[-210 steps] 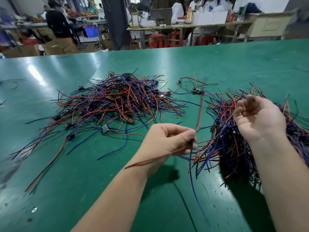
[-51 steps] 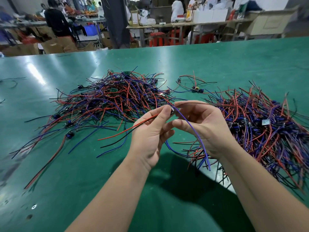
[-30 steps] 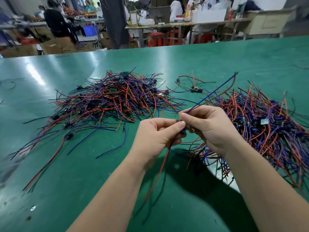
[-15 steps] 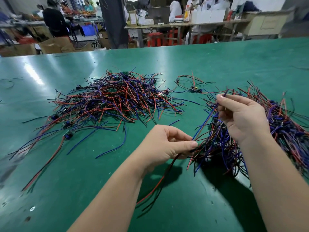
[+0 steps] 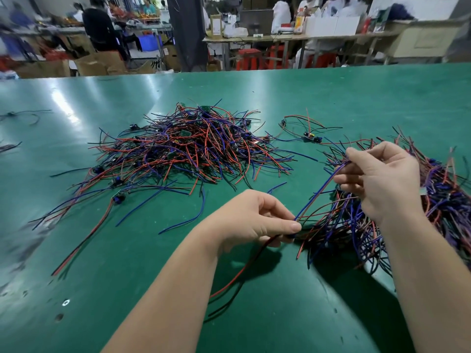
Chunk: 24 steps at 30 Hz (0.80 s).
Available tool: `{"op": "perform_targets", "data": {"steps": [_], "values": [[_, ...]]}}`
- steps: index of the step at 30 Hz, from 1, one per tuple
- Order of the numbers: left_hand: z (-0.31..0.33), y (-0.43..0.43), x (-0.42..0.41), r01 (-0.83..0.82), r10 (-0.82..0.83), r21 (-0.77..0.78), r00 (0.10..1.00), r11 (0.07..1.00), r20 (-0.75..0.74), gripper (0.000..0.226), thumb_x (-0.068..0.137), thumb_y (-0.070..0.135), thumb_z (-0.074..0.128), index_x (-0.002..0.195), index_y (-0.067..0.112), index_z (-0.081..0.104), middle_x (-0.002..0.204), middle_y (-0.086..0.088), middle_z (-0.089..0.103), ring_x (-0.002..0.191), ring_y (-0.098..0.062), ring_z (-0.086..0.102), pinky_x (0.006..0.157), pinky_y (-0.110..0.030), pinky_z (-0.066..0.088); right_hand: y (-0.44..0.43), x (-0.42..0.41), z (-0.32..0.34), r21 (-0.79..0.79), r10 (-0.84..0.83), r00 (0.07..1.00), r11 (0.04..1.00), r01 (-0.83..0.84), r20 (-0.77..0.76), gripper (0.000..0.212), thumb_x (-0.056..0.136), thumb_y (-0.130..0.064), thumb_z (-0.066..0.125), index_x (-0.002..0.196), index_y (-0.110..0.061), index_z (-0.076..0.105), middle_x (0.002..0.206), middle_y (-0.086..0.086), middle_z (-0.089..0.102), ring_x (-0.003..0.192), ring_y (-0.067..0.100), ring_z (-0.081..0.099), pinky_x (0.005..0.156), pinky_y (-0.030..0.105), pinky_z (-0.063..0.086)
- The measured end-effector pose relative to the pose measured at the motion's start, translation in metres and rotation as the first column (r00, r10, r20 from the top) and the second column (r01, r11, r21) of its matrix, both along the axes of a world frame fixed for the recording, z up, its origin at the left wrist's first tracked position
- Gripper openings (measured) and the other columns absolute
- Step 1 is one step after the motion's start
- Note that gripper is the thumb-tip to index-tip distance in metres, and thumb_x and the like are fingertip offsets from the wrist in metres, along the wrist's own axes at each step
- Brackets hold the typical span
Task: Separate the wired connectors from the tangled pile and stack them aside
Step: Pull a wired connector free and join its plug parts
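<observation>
My left hand [image 5: 249,220] pinches a wired connector [image 5: 290,235] between thumb and curled fingers [image 5: 285,226]. Its red and black leads [image 5: 244,268] trail toward me over the green table [image 5: 331,93]. My right hand [image 5: 382,184] pinches the same piece's blue wire [image 5: 318,192], raised above the separated stack [image 5: 446,194] on the right. The tangled pile [image 5: 193,146] lies well apart, left of centre.

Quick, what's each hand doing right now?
Left hand: pinching a wired connector.
Right hand: pinching the blue wire running up from that connector.
</observation>
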<state>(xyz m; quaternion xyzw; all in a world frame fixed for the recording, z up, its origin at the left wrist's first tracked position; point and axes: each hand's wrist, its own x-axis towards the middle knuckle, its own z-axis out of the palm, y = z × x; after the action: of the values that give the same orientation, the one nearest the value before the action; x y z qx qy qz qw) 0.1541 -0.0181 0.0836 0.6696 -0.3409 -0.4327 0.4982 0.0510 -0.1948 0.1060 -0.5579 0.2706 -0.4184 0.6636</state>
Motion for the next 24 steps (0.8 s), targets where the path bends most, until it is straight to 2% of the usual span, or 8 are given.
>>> {"op": "perform_targets", "data": {"steps": [6, 10, 12, 16, 17, 19, 21, 24], "values": [[-0.001, -0.009, 0.000, -0.344, 0.291, -0.185, 0.920, 0.920, -0.263, 0.010, 0.082, 0.007, 0.071, 0.083, 0.004, 0.062, 0.065, -0.006, 0.070, 0.057, -0.012, 0.067, 0.051, -0.018, 0.052, 0.004, 0.008, 0.001, 0.105, 0.150, 0.987, 0.984, -0.144, -0.053, 0.043, 0.089, -0.052, 0.045, 0.107, -0.013, 0.047, 0.081, 0.017, 0.063, 0.058, 0.023, 0.069, 0.048, 0.026, 0.055], [-0.003, -0.017, -0.003, -0.521, 0.375, -0.222, 0.796, 0.824, -0.475, 0.015, 0.076, 0.014, 0.072, 0.075, 0.008, 0.058, 0.058, -0.002, 0.066, 0.050, -0.009, 0.064, 0.049, -0.019, 0.053, 0.028, 0.010, -0.010, -0.212, 0.476, 0.813, 0.802, -0.558, -0.335, 0.052, 0.058, -0.035, 0.078, 0.102, -0.020, 0.054, 0.095, 0.014, 0.064, 0.071, 0.019, 0.068, 0.067, 0.030, 0.057], [-0.005, -0.017, -0.005, -0.493, 0.346, -0.225, 0.808, 0.840, -0.477, 0.019, 0.070, 0.023, 0.071, 0.069, 0.010, 0.058, 0.052, -0.001, 0.060, 0.042, -0.008, 0.057, 0.047, -0.022, 0.054, 0.040, 0.012, -0.013, -0.359, 0.486, 0.778, 0.698, -0.620, -0.398, 0.040, 0.061, -0.021, 0.083, 0.096, -0.025, 0.064, 0.090, 0.008, 0.068, 0.073, 0.015, 0.064, 0.072, 0.031, 0.055], [-0.004, -0.009, 0.010, -0.447, 0.427, -0.219, 0.894, 0.867, -0.136, 0.022, 0.087, 0.032, 0.065, 0.074, 0.015, 0.069, 0.064, 0.004, 0.070, 0.056, -0.012, 0.068, 0.055, -0.024, 0.057, 0.035, 0.012, -0.011, -0.503, 0.248, 0.884, 0.747, -0.435, -0.396, 0.027, 0.075, -0.004, 0.076, 0.089, -0.027, 0.072, 0.081, -0.001, 0.074, 0.074, 0.014, 0.069, 0.079, 0.040, 0.058], [-0.004, -0.005, 0.020, -0.509, 0.535, -0.229, 0.843, 0.830, 0.063, 0.023, 0.089, 0.032, 0.065, 0.073, 0.016, 0.069, 0.065, 0.006, 0.070, 0.060, -0.012, 0.069, 0.059, -0.022, 0.056, 0.029, 0.010, -0.010, -0.512, 0.161, 0.904, 0.779, -0.364, -0.397, 0.024, 0.077, -0.006, 0.074, 0.089, -0.027, 0.072, 0.080, -0.003, 0.074, 0.072, 0.013, 0.069, 0.077, 0.039, 0.058], [-0.006, 0.010, 0.042, -0.654, 0.680, -0.282, 0.499, 0.702, 0.537, 0.016, 0.088, 0.028, 0.064, 0.075, 0.021, 0.070, 0.073, 0.011, 0.068, 0.074, -0.010, 0.066, 0.066, -0.013, 0.045, 0.012, 0.003, -0.006, -0.569, -0.076, 0.884, 0.790, -0.228, -0.460, 0.018, 0.080, -0.012, 0.070, 0.094, -0.024, 0.074, 0.082, -0.006, 0.073, 0.072, 0.010, 0.069, 0.078, 0.031, 0.056], [-0.012, 0.028, 0.062, -0.746, 0.617, -0.270, 0.231, 0.609, 0.752, 0.012, 0.087, 0.024, 0.062, 0.094, 0.024, 0.071, 0.109, 0.001, 0.063, 0.107, -0.016, 0.056, 0.087, -0.019, 0.035, -0.007, -0.007, -0.004, -0.641, -0.317, 0.749, 0.746, -0.183, -0.582, 0.023, 0.082, -0.014, 0.065, 0.103, -0.018, 0.074, 0.088, -0.001, 0.072, 0.078, 0.014, 0.063, 0.081, 0.026, 0.047], [-0.027, 0.047, 0.086, -0.850, 0.514, -0.033, 0.286, 0.526, 0.809, 0.026, 0.087, 0.025, 0.061, 0.111, 0.032, 0.065, 0.151, -0.007, 0.033, 0.141, -0.026, 0.024, 0.112, -0.047, 0.024, -0.022, -0.014, -0.004, -0.628, -0.449, 0.525, 0.744, -0.229, -0.723, 0.031, 0.082, -0.017, 0.064, 0.112, -0.019, 0.071, 0.085, 0.009, 0.065, 0.083, 0.030, 0.056, 0.079, 0.033, 0.047]]}}
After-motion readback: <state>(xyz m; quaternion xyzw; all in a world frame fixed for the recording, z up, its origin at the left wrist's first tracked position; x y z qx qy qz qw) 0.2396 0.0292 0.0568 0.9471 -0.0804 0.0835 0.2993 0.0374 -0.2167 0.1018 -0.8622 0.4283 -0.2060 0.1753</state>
